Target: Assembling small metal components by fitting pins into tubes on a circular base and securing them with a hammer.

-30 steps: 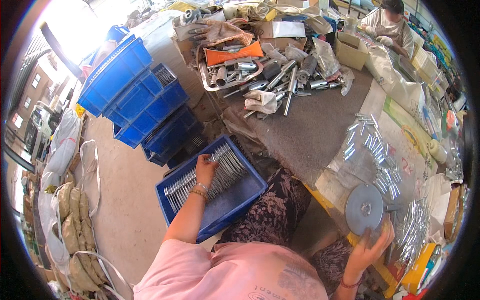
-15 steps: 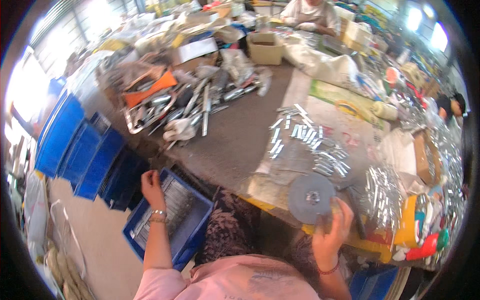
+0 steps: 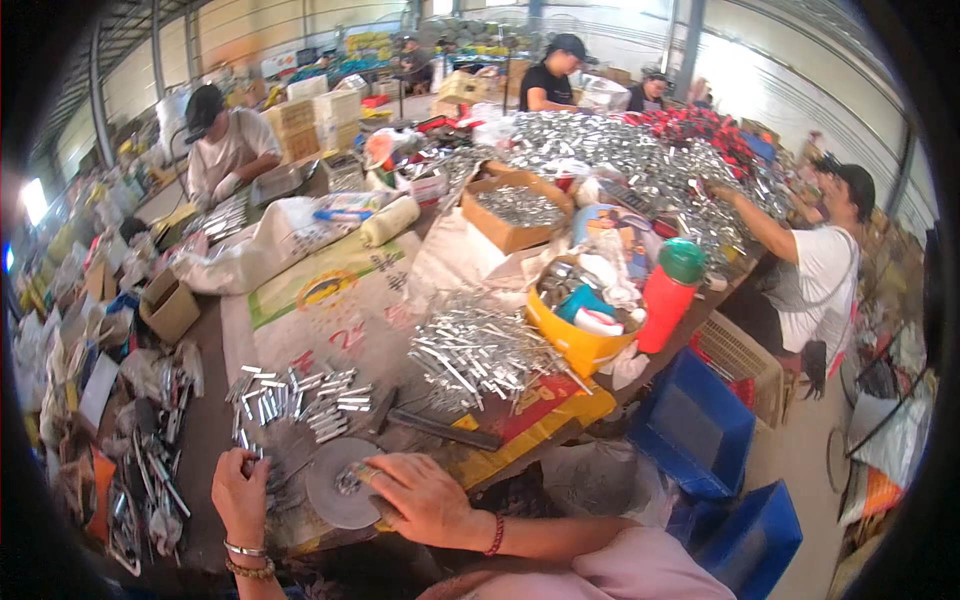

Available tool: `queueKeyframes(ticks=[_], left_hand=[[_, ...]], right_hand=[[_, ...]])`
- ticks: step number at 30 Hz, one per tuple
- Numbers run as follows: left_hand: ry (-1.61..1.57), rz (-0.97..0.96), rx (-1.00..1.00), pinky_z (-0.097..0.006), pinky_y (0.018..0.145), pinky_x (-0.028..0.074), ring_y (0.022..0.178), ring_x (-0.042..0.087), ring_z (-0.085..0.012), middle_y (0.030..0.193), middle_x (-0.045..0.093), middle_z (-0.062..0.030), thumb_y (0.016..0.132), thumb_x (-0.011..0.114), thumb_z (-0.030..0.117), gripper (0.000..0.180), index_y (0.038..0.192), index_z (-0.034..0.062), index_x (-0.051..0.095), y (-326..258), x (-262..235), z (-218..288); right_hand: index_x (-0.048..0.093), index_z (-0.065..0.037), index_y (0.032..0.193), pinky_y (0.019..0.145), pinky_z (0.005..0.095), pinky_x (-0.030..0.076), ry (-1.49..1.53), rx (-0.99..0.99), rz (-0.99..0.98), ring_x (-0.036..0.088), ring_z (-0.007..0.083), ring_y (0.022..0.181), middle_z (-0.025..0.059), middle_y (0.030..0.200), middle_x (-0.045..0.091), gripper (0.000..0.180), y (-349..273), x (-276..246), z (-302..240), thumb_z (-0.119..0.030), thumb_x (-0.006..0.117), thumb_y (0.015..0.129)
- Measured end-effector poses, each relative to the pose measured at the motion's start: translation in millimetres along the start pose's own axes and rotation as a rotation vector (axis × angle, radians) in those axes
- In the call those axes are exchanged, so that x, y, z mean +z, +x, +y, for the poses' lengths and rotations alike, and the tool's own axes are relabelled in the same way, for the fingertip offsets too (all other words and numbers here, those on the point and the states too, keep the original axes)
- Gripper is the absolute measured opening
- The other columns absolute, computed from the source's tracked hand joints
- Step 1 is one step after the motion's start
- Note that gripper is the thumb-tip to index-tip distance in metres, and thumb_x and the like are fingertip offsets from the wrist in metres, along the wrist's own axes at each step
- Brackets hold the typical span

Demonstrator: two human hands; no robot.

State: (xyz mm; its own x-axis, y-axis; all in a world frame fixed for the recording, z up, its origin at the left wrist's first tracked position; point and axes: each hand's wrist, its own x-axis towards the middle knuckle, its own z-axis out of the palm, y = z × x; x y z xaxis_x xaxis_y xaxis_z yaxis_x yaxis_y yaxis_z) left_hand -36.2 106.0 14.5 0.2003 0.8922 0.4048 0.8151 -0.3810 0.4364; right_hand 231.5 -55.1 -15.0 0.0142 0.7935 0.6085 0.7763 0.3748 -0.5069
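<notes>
A round grey disc point(image 3: 322, 492) with a metal hub lies at the table's near edge. My right hand point(image 3: 425, 502) reaches over its right side, fingers near the hub and thumb by the rim, closed on it. Left of the disc, my left hand point(image 3: 240, 492) is raised at the edge of the small metal pieces point(image 3: 340, 398), its fingertips pinched together. Whatever they hold is too small to make out. Beyond the disc is a dark hammer point(image 3: 445, 428), lying beside a larger heap of thin shiny metal strips point(image 3: 485, 350).
A yellow tub point(image 3: 570, 335) of odds and ends and a red bottle point(image 3: 668, 300) with a green lid stand to the right. Blue bins point(image 3: 695, 420) sit beyond the table edge. Metal scraps point(image 3: 150, 480) lie far left. Co-workers point(image 3: 825, 265) sit around the table.
My view has swung to the right. My left hand has come from above the blue bin of metal strips to the table beside the disc. My right hand stays at the disc, now farther over it.
</notes>
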Motion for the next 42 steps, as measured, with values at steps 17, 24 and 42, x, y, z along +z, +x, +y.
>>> queueKeyframes(ticks=[17, 24, 42], left_hand=[[-0.342, -0.031, -0.103, -0.037, 0.069, 0.056, 0.08, 0.072, -0.02, 0.096, 0.068, -0.0075, 0.092, 0.074, -0.006, 0.028, 0.118, 0.0008, 0.069, -11.9, 10.7, 39.6], [-0.965, -0.198, -0.423, -0.026, 0.064, 0.059, 0.078, 0.072, -0.0116, 0.099, 0.072, -0.0042, 0.101, 0.069, 0.003, 0.022, 0.123, 0.0019, 0.069, -56.6, -1.4, 68.1], [-0.362, -0.128, 0.097, -0.038, 0.078, 0.056, 0.09, 0.072, -0.0315, 0.1, 0.071, -0.0133, 0.091, 0.085, 0.002, 0.016, 0.107, 0.0013, 0.081, -81.4, -21.2, 89.0]], right_hand=[[0.068, -0.006, 0.137, 0.107, 0.0472, 0.054, 0.145, -0.082, 0.068, 0.068, 0.0335, 0.125, 0.0124, 0.136, 0.067, 0.044, -3.3, 6.0, 6.3, -0.01, 0.077, 0.095], [0.07, -0.005, 0.137, 0.104, 0.0466, 0.058, 0.223, -0.079, -0.054, 0.07, 0.0356, 0.122, 0.0136, 0.134, 0.069, 0.05, -10.8, -28.7, 5.8, -0.007, 0.081, 0.088], [0.075, -0.01, 0.111, 0.079, 0.0473, 0.059, -0.431, 0.099, 0.042, 0.073, 0.0347, 0.095, 0.0104, 0.099, 0.069, 0.024, 42.3, -120.8, 81.0, -0.003, 0.078, 0.088]])
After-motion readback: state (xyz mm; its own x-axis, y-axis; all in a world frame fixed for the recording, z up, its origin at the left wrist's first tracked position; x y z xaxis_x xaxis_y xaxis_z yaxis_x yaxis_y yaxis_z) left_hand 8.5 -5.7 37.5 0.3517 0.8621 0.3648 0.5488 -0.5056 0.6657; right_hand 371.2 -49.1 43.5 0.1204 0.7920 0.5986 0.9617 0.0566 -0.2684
